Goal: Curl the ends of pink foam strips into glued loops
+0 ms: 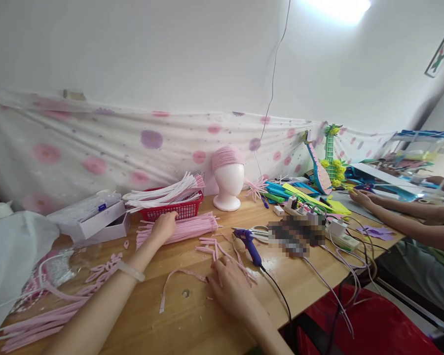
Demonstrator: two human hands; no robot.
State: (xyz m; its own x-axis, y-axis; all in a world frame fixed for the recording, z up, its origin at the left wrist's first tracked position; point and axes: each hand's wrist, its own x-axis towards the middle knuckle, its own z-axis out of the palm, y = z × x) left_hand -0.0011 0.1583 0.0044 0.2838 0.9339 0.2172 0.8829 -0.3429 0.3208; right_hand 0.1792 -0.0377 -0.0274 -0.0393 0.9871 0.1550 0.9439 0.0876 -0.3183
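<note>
Bundle: the pink stems (194,228) lie on the table (187,325) just left of the middle of the frame, in front of the red basket (187,210).
My left hand to bundle: my left hand (165,227) is over its left half, seemingly touching; the longer showing stretch runs off to the right of my fingers.
Nearer hand: my left, plainly; my right hand (227,285) rests at lower centre, apart from the bundle, below and right of its right end.
Bundle's long axis: nearly level across the frame, rising a little toward the right, so my left forearm, coming up from the lower left, crosses it at a slant.
Bundle's ends: one set points right, toward the spot below the head form (229,182); the other points left, toward the white box (99,219).
Left fingers: bent over the stems; I cannot tell whether they have pinched any.
Right fingers: spread low, palm down, by the short pieces (207,250); whether they grasp one is hidden under my hand.
Short pieces: just above my right hand, pointing several ways, no single axis.
Glue gun: right of those pieces, the glue gun (248,245) points its nozzle to the upper left, its handle to the lower right.
</note>
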